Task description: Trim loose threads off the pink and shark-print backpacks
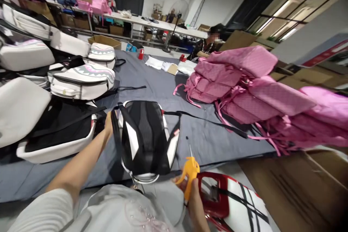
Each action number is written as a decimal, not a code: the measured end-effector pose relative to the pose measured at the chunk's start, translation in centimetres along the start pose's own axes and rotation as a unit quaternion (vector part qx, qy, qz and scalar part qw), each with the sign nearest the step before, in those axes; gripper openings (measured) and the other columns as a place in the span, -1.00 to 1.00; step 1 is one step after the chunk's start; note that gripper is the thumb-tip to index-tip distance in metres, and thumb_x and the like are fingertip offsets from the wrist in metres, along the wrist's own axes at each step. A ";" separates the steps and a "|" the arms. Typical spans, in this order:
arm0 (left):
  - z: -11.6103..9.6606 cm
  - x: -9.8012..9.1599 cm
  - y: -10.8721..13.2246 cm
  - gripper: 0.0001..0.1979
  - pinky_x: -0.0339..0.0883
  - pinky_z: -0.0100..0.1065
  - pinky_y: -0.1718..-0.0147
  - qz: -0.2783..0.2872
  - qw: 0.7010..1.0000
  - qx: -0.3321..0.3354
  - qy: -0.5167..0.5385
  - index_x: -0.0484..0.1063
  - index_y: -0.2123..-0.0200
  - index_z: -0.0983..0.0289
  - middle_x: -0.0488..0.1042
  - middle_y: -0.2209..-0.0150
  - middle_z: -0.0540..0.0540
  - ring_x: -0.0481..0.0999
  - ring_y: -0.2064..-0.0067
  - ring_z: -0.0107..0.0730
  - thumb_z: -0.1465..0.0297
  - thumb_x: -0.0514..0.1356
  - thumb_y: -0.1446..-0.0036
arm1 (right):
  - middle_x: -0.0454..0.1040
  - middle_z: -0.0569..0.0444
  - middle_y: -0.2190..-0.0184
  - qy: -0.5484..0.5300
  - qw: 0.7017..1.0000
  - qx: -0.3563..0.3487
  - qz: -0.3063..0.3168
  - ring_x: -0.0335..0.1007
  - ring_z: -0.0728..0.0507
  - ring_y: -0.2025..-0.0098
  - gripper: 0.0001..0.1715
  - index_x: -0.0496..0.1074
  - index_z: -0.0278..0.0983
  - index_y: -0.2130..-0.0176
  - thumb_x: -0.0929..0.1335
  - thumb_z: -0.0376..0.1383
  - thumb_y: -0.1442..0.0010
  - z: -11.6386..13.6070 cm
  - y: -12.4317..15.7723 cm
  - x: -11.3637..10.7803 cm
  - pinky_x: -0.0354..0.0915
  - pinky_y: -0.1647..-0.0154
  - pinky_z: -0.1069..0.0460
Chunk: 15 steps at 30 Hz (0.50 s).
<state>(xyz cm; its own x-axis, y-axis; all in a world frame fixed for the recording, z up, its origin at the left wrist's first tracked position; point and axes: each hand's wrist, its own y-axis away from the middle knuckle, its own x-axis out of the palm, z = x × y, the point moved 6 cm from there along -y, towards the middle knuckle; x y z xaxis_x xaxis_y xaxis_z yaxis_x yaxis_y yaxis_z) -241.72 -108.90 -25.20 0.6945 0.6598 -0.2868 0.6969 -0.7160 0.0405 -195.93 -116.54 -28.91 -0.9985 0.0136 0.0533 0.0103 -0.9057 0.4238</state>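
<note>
A black-and-white backpack [145, 134] lies on the grey-covered table in front of me, its black padded back panel and shoulder straps facing up. At its left side my left hand [108, 124] grips the bag's edge by a black strap, with the fingers partly hidden behind it. In my right hand [190, 185] is a yellow air blow gun [192, 168], held low near the table's front edge. Its thin metal nozzle points up and away, just right of the backpack. A long black strap [206, 117] trails from the bag to the right.
White backpacks [83, 81] are piled along the left. Pink quilted bags [236, 94] are stacked on the right. Below me at the right sits a red-and-white bag [239, 203] beside cardboard [293, 188]. Another person [202, 47] is beyond the table's far end.
</note>
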 end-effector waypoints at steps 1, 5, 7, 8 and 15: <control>0.9 0.0 1.1 -0.57 0.42 0.01 -0.06 -0.013 1.000 0.000 -0.023 0.36 -0.15 0.28 0.40 -0.14 0.18 0.46 -0.10 -0.12 0.20 0.20 -0.29 | 0.61 -0.01 0.35 -0.010 1.000 0.025 0.002 0.57 -0.34 0.11 -0.10 0.52 -0.23 0.00 0.32 0.39 -0.03 -0.6 0.6 0.3 0.46 0.03 -0.15; 4.0 2.8 8.1 -0.41 0.03 0.10 -0.35 0.010 0.992 0.019 -0.124 0.06 -0.37 0.29 0.04 -0.41 0.33 0.06 -0.42 0.00 0.26 0.08 -0.36 | 0.60 -0.03 0.35 -0.102 0.994 0.028 -0.012 0.57 -0.31 0.12 -0.26 0.53 -0.22 0.08 0.36 0.29 -0.06 0.6 1.0 1.0 0.42 -0.03 -0.25; 5.0 5.3 11.8 -0.29 -0.06 0.04 -0.39 0.065 0.983 0.034 -0.166 -0.10 -0.43 0.33 -0.18 -0.47 0.37 -0.18 -0.49 0.00 0.22 0.08 -0.33 | 0.60 -0.06 0.31 -0.136 0.990 0.019 -0.003 0.56 -0.31 0.12 -0.32 0.55 -0.23 0.12 0.37 0.24 -0.07 2.5 0.3 1.3 0.41 -0.05 -0.28; 5.3 6.6 13.3 -0.22 -0.06 0.06 -0.38 0.089 0.978 0.040 -0.185 -0.14 -0.44 0.34 -0.26 -0.48 0.38 -0.25 -0.50 0.03 0.19 0.12 -0.30 | 0.60 -0.07 0.31 -0.136 0.990 0.019 0.008 0.56 -0.31 0.11 -0.34 0.56 -0.25 0.13 0.37 0.22 -0.07 3.5 -0.2 1.5 0.40 -0.06 -0.28; 6.3 11.0 14.2 0.16 -0.18 0.23 -0.34 0.094 0.952 -0.007 -0.293 -0.11 -0.41 0.42 -0.34 -0.44 0.60 -0.21 -0.45 0.40 0.26 0.44 0.14 | 0.58 -0.08 0.39 0.093 0.985 -0.044 0.142 0.53 -0.32 0.14 -0.12 0.61 -0.29 0.21 0.33 0.41 0.00 12.0 -6.9 1.3 0.36 -0.09 -0.22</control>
<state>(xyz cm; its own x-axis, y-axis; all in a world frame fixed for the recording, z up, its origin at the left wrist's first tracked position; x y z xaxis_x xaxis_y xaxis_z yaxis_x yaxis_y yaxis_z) -225.33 -113.28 -33.83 0.5919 0.2771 -0.7569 0.5745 -0.8037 0.1550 -196.62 -105.16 -20.96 -0.9490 -0.3151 -0.0108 0.2934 -0.8951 0.3358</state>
